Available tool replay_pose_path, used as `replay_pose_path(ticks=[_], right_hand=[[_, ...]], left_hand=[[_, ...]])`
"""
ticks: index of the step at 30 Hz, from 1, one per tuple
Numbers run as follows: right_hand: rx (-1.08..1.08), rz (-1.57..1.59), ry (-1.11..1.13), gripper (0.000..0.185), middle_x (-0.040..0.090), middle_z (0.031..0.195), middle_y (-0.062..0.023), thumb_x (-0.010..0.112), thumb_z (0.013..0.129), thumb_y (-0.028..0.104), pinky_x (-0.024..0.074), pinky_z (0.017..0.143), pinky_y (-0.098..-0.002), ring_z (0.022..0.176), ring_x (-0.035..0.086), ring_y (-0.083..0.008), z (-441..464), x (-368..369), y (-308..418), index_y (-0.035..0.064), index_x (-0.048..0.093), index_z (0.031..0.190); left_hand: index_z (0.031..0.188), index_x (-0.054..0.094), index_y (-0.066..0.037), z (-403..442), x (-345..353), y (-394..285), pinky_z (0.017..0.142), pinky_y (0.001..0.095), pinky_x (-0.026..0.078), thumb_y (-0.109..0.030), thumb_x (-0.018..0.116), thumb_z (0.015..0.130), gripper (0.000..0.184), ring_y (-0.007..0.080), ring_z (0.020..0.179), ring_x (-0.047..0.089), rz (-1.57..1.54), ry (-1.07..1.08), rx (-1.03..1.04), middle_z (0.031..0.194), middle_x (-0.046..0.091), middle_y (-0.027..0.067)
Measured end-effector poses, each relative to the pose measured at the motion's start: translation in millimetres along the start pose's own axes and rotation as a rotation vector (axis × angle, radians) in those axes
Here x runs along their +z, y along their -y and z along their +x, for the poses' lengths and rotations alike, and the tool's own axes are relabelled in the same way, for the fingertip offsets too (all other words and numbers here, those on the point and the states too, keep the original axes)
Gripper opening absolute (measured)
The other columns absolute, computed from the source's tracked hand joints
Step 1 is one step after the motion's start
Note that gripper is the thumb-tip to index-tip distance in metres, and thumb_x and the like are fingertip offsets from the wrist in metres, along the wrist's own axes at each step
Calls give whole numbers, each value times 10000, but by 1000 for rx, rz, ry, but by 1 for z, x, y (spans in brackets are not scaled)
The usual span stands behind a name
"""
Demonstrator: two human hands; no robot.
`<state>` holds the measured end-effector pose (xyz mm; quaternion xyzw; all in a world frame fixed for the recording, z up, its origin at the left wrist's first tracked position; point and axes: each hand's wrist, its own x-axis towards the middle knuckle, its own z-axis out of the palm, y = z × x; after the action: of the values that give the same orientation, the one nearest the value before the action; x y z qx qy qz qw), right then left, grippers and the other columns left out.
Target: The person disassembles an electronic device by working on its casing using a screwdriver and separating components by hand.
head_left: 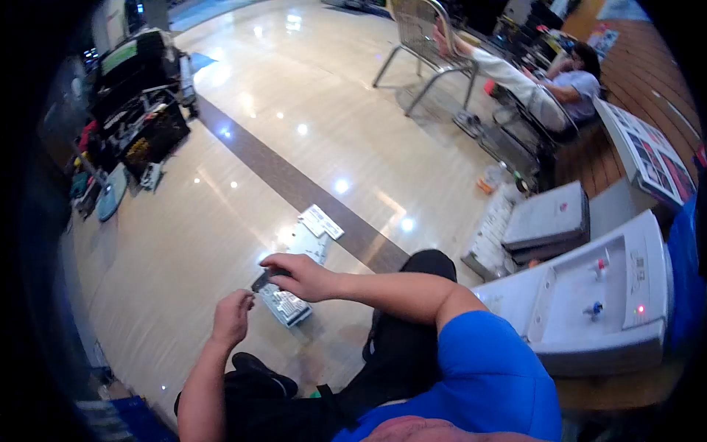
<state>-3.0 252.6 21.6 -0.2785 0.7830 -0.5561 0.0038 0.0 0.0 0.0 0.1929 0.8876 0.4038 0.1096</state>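
On the floor in front of me sits a small metal box-shaped device [296, 312] with a printed label on its top and a dark end. My right hand [303, 278] is over its far part, thumb and fingers apart, with nothing visible between them. At the left side of the device, my left hand [233, 318] has its fingers curled together near the dark corner. Whether a small item is pinched there is hidden. Just beyond lies a flat, pale metal panel [308, 243], with white labelled pieces [322, 221] at its far end.
A white water dispenser [589, 295] lies at the right, near a grey box [549, 217]. A metal chair [423, 40] stands farther back, and a seated person [567, 92] rests their legs on it. Tool bags [151, 136] and gear crowd the left side.
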Motion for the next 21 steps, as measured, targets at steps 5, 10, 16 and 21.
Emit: replay_pose_path(ticks=[5, 10, 16, 21], right_hand=[[56, 27, -10, 342, 663, 978, -153, 618, 914, 79, 522, 776, -336, 879, 664, -231, 18, 10, 10, 2, 541, 1238], [5, 5, -8, 365, 656, 1013, -185, 618, 903, 73, 529, 795, -362, 897, 660, -279, 3, 6, 4, 2, 547, 1255], [177, 64, 23, 317, 668, 1014, -182, 627, 912, 70, 531, 726, -333, 829, 673, -234, 13, 6, 18, 0, 575, 1217], [80, 5, -10, 329, 652, 926, -109, 624, 927, 62, 531, 658, -282, 747, 651, -149, 12, 10, 12, 1, 555, 1243]], left_hand=[[970, 638, -15, -2, -28, -5, 702, 395, 517, -74, 571, 915, 105, 319, 778, 667, 77, -8, -6, 834, 668, 175], [957, 621, -35, -5, -7, -1, 741, 442, 500, -158, 546, 933, 146, 388, 847, 634, 91, 22, 54, 892, 651, 195], [959, 603, -55, -7, -21, -5, 749, 476, 495, -193, 530, 941, 157, 400, 872, 622, 239, 24, 106, 902, 645, 186], [954, 600, -66, -8, -21, -6, 748, 478, 495, -199, 522, 942, 154, 400, 858, 622, 258, 0, 117, 910, 642, 178]])
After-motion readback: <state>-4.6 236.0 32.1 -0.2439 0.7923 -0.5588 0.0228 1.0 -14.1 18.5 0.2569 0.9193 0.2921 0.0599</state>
